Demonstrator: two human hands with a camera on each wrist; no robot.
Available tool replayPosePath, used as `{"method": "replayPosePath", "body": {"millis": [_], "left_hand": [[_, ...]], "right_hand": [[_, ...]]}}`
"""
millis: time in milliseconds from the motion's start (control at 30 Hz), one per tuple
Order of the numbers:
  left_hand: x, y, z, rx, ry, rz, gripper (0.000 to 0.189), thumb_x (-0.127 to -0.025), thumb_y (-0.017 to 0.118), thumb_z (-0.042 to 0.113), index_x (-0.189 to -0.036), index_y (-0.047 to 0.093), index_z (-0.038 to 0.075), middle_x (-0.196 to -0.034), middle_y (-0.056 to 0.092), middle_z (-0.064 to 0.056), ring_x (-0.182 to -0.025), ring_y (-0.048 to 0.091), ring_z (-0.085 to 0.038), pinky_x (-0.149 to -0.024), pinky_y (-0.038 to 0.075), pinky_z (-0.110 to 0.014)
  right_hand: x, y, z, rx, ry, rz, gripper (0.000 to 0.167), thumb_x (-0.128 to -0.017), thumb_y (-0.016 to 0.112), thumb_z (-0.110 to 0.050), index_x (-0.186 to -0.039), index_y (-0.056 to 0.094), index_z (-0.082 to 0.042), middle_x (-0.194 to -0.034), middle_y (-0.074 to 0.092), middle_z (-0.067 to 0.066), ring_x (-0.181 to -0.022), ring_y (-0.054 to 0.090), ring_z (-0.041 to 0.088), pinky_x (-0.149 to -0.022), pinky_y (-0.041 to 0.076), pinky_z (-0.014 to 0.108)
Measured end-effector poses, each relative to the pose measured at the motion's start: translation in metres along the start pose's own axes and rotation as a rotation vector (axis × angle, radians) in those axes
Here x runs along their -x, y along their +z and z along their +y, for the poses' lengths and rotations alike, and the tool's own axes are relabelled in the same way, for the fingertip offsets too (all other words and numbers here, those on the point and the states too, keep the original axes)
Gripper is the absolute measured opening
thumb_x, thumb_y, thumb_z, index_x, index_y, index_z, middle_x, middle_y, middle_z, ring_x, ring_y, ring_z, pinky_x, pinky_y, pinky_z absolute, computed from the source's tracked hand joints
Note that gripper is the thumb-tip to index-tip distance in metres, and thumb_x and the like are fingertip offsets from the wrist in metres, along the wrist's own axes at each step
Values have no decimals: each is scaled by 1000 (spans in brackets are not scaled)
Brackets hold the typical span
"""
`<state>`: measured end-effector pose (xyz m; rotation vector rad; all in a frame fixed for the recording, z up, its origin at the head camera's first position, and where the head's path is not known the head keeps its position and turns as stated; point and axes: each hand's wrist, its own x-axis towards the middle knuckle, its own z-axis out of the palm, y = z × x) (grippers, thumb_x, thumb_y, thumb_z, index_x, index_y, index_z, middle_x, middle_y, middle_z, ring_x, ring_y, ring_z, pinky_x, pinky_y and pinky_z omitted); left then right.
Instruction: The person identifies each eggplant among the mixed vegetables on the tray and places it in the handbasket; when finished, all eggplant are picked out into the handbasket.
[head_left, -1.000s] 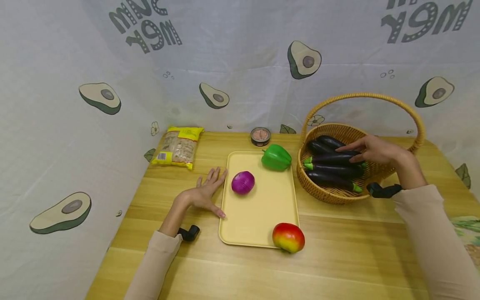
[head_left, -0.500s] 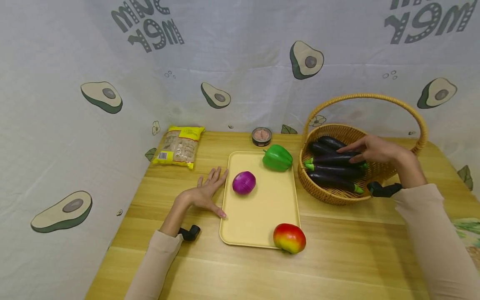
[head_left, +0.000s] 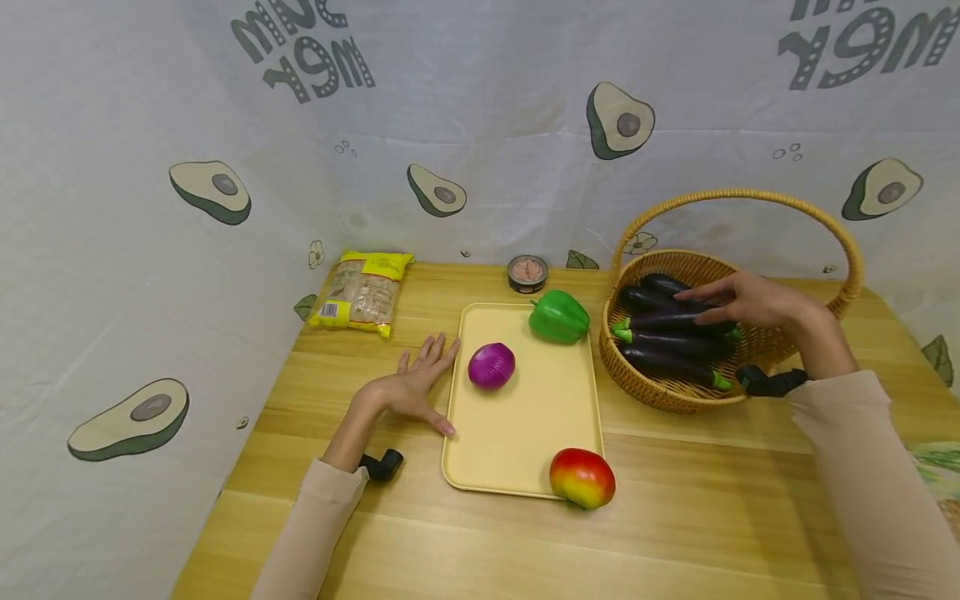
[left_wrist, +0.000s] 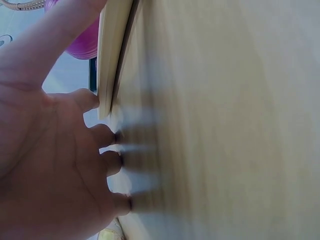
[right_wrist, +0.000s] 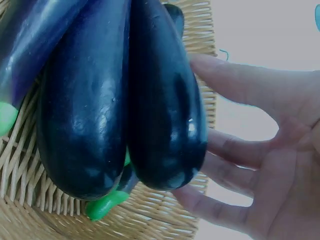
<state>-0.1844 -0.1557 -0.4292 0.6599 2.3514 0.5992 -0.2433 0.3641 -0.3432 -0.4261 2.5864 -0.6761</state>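
Note:
My left hand (head_left: pixel 408 392) has its fingers spread, the tips down on the wooden table, with thumb and index finger at the left edge of a cream tray (head_left: pixel 525 417). On that tray sit a purple onion (head_left: pixel 491 366) and a green bell pepper (head_left: pixel 558 317). A red-yellow mango-like fruit (head_left: pixel 582 478) lies over its near right corner. My right hand (head_left: pixel 765 300) reaches into a wicker basket (head_left: pixel 645 387) of several eggplants. In the right wrist view, its thumb and fingers hold the end of one dark eggplant (right_wrist: pixel 167 110); part of the fingers is hidden behind it.
A yellow bag of dry food (head_left: pixel 362 292) lies at the back left. Behind the tray stands a small round tin (head_left: pixel 527 273). The basket's tall handle (head_left: pixel 738 194) arches over the right hand. Printed cloth hangs at the back and left.
The whole head view has shifted slightly, so things appear a little further right. Both hands keep their places at the tray and in the basket.

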Motion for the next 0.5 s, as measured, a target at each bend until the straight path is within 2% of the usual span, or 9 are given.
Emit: {"method": "replayPosePath", "body": {"millis": [133, 267, 333, 400, 500], "left_hand": [[2, -4, -3, 44, 51, 6, 138, -78, 89, 49, -166, -10, 12, -171, -23, -20, -158, -24, -38, -124, -13, -69], [5, -10, -8, 127, 79, 37, 124, -86, 83, 47, -168, -3, 13, -174, -15, -17, -161, -16, -37, -127, -8, -66], [6, -13, -9, 183, 75, 87, 110, -93, 75, 45, -168, 1, 16, -175, -8, -14, -163, -8, -33, -130, -1, -61], [7, -17, -9, 225, 79, 169, 94, -101, 65, 44, -168, 5, 15, -176, -1, -14, -163, -1, -33, -131, 5, -58], [8, -25, -3, 231, 88, 317, 75, -109, 50, 38, -168, 12, 11, -175, 6, -15, -163, 5, -35, -131, 4, -60]], "right_hand": [[4, 1, -10, 18, -25, 44, 56, -104, 64, -22, -151, 49, 4, -152, 45, 38, -135, 46, 60, -103, 45, 70], [12, 2, -26, 26, -27, 67, 59, -107, 58, -32, -155, 45, 0, -155, 43, 36, -136, 45, 59, -103, 43, 73], [16, 3, -37, 19, -13, 71, 63, -108, 55, -37, -156, 42, 0, -158, 39, 35, -138, 42, 59, -104, 40, 75], [19, 6, -49, 11, 3, 76, 66, -108, 51, -43, -158, 39, -1, -160, 36, 33, -140, 39, 58, -106, 38, 75], [23, 12, -68, 3, 0, 83, 69, -109, 49, -46, -160, 35, -2, -162, 31, 32, -143, 35, 57, -109, 33, 76]]}}
